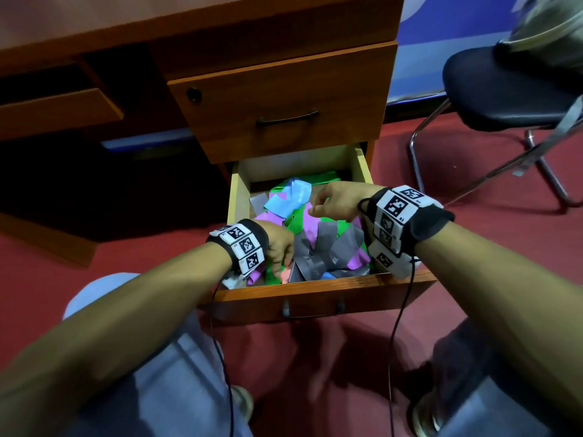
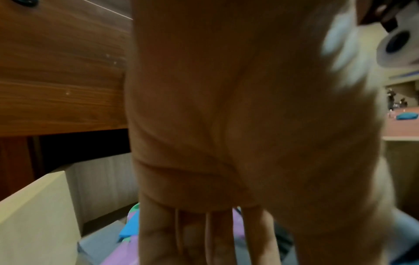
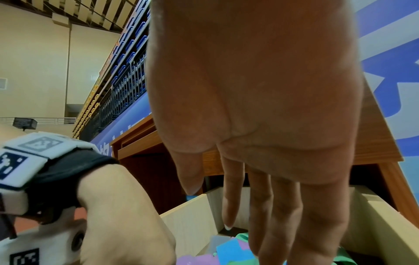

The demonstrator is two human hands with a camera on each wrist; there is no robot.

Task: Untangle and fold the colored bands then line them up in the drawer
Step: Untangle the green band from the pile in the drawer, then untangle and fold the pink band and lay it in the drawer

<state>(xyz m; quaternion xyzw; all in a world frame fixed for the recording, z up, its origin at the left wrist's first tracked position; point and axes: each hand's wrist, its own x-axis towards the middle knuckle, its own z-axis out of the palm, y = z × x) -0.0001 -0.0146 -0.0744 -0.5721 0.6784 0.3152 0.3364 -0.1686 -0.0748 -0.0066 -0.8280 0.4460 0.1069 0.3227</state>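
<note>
An open wooden drawer [image 1: 315,294] holds a tangled heap of bands: grey [image 1: 328,247], green [image 1: 334,227], purple [image 1: 307,222] and light blue [image 1: 290,200]. My left hand [image 1: 282,269] reaches down into the front left of the heap beside the grey band. In the blurred left wrist view its fingers [image 2: 204,233] run straight down over a purple band [image 2: 122,254], with the tips hidden. My right hand [image 1: 318,203] hovers over the middle right of the heap. Its fingers [image 3: 249,215] hang relaxed above a blue band [image 3: 231,251] and hold nothing.
Directly above the open drawer is a shut drawer with a dark handle [image 1: 285,118]. A black chair [image 1: 504,89] with metal legs stands to the right on the red carpet. My knees sit below the drawer front. Pale drawer walls [image 3: 192,215] enclose the heap.
</note>
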